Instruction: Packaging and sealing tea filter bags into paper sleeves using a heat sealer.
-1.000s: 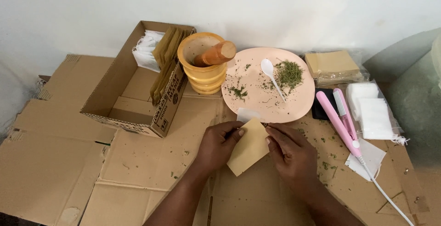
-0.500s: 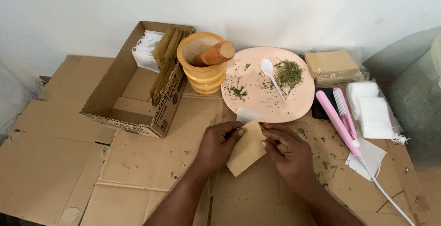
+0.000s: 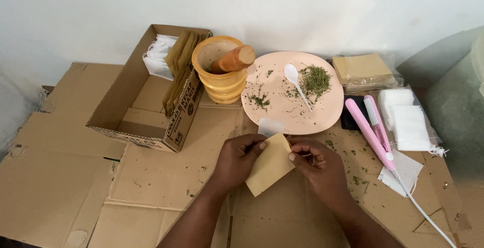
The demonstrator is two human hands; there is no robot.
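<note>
Both forearms reach in from the lower edge, converging. The left hand (image 3: 237, 160) curls with knuckles up, thumb extended toward the right hand (image 3: 317, 165), whose thumb and forefinger are pinched together.

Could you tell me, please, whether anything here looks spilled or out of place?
Yes: dried green herb flakes lie scattered on the cardboard surface right of the hands, off the pink plate. More crumbs dot the plate away from the herb pile.
</note>
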